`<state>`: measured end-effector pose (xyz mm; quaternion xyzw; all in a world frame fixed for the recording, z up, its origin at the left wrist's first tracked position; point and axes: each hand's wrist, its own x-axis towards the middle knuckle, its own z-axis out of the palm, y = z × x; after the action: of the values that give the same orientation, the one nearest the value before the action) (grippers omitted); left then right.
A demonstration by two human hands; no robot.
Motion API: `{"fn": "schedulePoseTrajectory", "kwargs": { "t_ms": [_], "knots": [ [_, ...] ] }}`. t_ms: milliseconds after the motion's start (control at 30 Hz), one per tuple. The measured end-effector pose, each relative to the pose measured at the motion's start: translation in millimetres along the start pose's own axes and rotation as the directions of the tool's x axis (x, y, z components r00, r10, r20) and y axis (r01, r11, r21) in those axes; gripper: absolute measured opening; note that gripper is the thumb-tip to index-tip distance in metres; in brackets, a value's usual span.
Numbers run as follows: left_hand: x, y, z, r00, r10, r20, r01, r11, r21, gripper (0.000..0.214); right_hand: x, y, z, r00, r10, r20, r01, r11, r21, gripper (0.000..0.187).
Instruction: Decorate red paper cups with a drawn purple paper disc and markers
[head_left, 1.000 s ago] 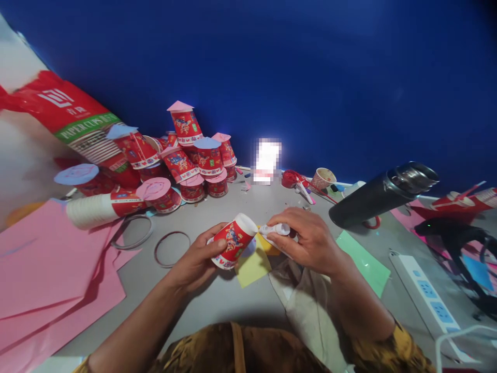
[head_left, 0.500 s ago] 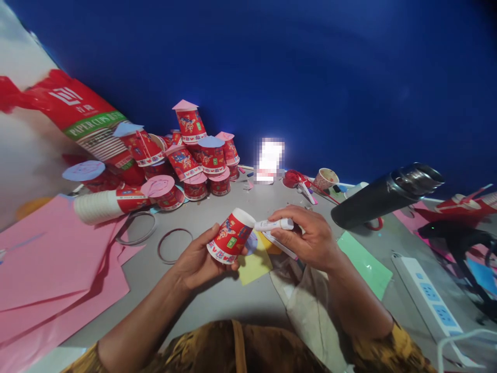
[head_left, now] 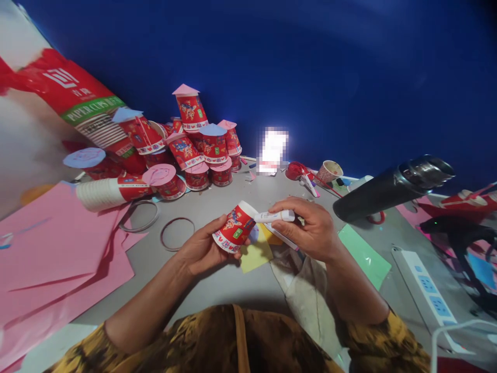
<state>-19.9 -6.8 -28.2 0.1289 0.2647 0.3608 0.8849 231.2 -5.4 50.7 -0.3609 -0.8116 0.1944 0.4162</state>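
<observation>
Cup [head_left: 235,228], one held, one white tube [head_left: 275,216]

The grey table [head_left: 262,192] is backed by a blue partition [head_left: 330,67], in front of which a bright patch [head_left: 273,150] is blurred by pixels. On the right, a black flask [head_left: 375,194] with a shiny top is seen. Nearer, a white power strip [head_left: 427,296] is set down, with a white cable [head_left: 462,324] curved beside its near end. A pale cloth [head_left: 310,305] is left crumpled at the front edge.

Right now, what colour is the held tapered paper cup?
The cup is mostly red with coloured prints; head view.
</observation>
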Motion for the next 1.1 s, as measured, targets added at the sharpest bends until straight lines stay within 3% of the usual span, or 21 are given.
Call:
{"fn": "schedulePoseTrajectory", "kwargs": {
  "t_ms": [167, 267, 367, 467, 600, 667, 833, 1100],
  "knots": [
    [-0.7, -3.7, 4.6, 0.998, 0.047, -0.030, -0.042, 0.987, 0.153, 0.044, -0.1, 0.9, 1.5, 1.000, -0.011, 0.005, 0.011, 1.000, 0.001, 0.015],
    [-1.5, -7.6, 7.0, 0.988, 0.148, -0.048, -0.124, 0.934, 0.336, 0.051, -0.3, 1.6, 1.8, 1.000, 0.001, 0.017, -0.001, 1.000, -0.016, 0.019],
    [-3.0, -9.1, 9.5, 0.951, 0.301, -0.073, -0.204, 0.786, 0.584, 0.057, 0.0, 2.7, 1.7, 0.999, 0.039, 0.034, -0.038, 0.999, -0.031, 0.022],
    [-5.5, -7.4, 13.3, 0.937, 0.348, -0.035, -0.189, 0.587, 0.787, 0.057, 0.5, 3.8, 1.1, 0.996, 0.078, 0.036, -0.077, 0.997, -0.023, 0.020],
    [-8.5, -5.4, 18.4, 0.897, 0.430, 0.103, -0.276, 0.363, 0.890, 0.050, 1.6, 4.0, -0.7, 0.978, 0.203, 0.053, -0.204, 0.979, 0.007, 0.018],
    [-9.3, -5.5, 19.3, 0.867, 0.473, 0.156, -0.329, 0.309, 0.892, 0.048, 2.7, 3.5, -2.1, 0.955, 0.293, 0.034, -0.294, 0.956, 0.019, 0.019],
    [-10.1, -6.8, 18.4, 0.841, 0.505, 0.196, -0.411, 0.359, 0.838, 0.050, 5.9, 4.4, -5.8, 0.898, 0.439, -0.032, -0.437, 0.898, 0.052, 0.021],
    [-14.5, -4.0, 24.5, 0.836, 0.539, 0.100, -0.411, 0.495, 0.766, 0.052, 8.8, 11.5, -9.4, 0.852, 0.524, -0.003, -0.520, 0.846, 0.118, 0.026]
  ]
}}
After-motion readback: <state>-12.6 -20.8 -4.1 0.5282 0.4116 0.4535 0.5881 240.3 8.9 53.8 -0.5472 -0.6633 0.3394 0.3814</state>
